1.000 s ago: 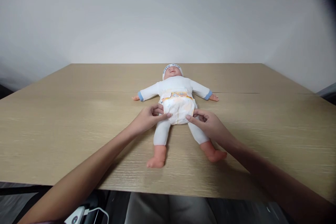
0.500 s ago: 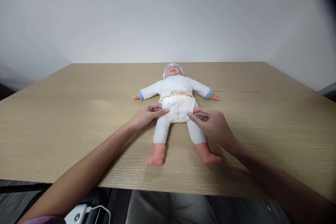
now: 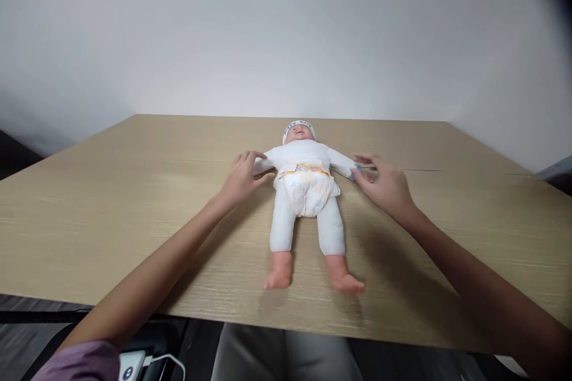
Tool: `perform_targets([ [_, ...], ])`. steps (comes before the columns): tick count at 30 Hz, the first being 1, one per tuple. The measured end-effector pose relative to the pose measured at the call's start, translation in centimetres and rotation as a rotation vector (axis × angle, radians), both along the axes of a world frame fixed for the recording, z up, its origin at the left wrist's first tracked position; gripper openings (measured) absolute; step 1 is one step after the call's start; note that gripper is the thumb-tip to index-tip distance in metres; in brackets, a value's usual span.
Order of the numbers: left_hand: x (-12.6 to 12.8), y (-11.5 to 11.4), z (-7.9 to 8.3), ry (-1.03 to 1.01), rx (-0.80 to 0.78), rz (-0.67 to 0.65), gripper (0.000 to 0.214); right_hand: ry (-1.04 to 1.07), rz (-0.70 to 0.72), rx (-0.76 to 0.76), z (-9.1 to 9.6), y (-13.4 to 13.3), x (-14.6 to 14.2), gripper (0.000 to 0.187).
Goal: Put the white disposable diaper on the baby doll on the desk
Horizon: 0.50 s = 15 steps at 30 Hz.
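White diaper (image 3: 308,193) wraps the hips of the doll (image 3: 300,152), face-up on the table (image 3: 179,184). Left hand (image 3: 243,180), fingers parted, overlaps one sleeve (image 3: 270,160); right hand (image 3: 388,186), loosely spread, meets the opposite cuff (image 3: 351,177), contact unclear. Light, even handling should keep the diaper centred.

Left grip (image 3: 243,178), right grip (image 3: 388,188) both loose

Your left hand (image 3: 245,180), thumb and fingers parted, is beside one sleeve (image 3: 270,158) of the doll (image 3: 304,153), and your right hand (image 3: 386,186), fingers also parted, is at the other arm's blue cuff (image 3: 351,177); contact is unclear. The doll lies face-up on your table (image 3: 134,220), wearing a diaper (image 3: 309,193), feet (image 3: 279,272) toward you.
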<state>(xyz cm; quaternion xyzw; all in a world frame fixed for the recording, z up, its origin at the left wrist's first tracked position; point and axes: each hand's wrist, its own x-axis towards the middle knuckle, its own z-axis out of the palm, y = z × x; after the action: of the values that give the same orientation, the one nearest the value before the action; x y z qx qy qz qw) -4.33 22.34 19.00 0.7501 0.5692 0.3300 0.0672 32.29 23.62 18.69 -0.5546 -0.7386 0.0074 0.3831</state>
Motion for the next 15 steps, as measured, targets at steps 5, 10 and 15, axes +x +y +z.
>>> perform_targets([
  [5, 1.4, 4.1, 0.2, 0.279, -0.237, 0.179, 0.060, -0.300, 0.046, -0.197, -1.3, 4.9, -2.1, 0.061],
  [10, 2.6, 3.0, 1.8, 0.222, -0.325, 0.222, 0.046, -0.280, 0.038, -0.286, 0.3, 4.1, -4.2, 0.038],
  [15, 2.8, -7.5, 3.8, 0.010, -0.342, 0.243, 0.052, -0.064, 0.153, -0.310, 2.7, -2.5, -1.6, 0.038],
])
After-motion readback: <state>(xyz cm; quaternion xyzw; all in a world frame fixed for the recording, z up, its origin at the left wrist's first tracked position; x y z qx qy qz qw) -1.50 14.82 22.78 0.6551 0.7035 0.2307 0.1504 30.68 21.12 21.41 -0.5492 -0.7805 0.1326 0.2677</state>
